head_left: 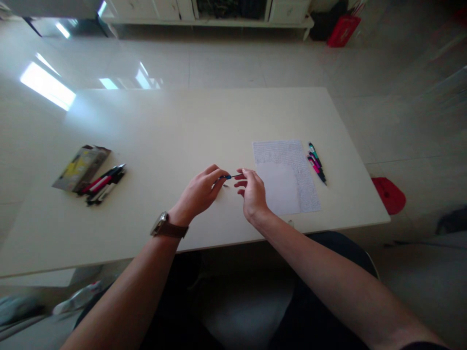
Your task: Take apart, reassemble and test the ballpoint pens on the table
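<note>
Between my 2 grips, over the counter (204, 126), is a slim blue-and-dark piece (228, 177). My left grip (199, 192) pinches it between thumb and fingertips beside its blue part, with a watch (160, 223) on the wrist behind. My right grip (254, 194) has its fingers half curled, their tips at the thin dark end; I cannot tell whether they squeeze it or merely touch it. A tiny dark bit (226, 185) lies on the counter just nearer me than the piece, between the 2 grips. Just right of my right grip lies a sheet of paper (309, 194) covered in fine marks, with a plain white area on the side toward that grip; past it, farther right, is a small group of pens (318, 167). Well to the left of my left grip lie a grey-and-yellow box (82, 167) and, just beside it, a bunch of pens (104, 183).
</note>
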A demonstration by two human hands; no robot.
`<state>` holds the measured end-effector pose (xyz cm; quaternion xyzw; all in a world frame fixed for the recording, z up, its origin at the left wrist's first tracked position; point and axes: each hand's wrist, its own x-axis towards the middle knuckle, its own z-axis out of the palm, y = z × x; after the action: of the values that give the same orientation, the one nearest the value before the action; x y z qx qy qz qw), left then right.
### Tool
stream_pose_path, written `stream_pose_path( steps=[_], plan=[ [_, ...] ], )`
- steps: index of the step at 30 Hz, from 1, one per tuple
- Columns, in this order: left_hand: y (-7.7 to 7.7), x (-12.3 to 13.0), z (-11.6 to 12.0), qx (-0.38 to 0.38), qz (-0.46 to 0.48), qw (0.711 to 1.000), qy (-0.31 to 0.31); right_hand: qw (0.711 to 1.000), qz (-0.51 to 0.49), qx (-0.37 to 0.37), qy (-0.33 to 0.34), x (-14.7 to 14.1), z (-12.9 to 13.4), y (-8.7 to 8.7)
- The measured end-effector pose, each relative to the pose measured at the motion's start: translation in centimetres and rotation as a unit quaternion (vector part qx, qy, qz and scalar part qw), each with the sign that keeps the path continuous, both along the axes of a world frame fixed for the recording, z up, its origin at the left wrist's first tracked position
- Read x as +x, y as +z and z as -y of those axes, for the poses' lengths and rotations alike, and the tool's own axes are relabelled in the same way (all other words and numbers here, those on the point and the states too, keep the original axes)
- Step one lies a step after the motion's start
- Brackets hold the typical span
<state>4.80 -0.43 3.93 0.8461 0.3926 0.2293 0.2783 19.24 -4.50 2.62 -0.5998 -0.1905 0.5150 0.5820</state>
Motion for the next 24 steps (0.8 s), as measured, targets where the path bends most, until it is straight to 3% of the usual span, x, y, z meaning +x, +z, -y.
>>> stream_pose_path(
  steps=[19, 24],
  plan=[
    [-0.77, -0.26, -0.25, 0.043, 0.0, 0.999, -0.013, 0.997, 0.061, 0.007, 0.043, 0.12, 0.11, -0.93],
    [-0.68, -0.14, -0.26, 0.057, 0.02, 0.998, 0.013, 0.996, 0.072, 0.013, 0.047, 0.07, 0.19, -0.86]
  ],
)
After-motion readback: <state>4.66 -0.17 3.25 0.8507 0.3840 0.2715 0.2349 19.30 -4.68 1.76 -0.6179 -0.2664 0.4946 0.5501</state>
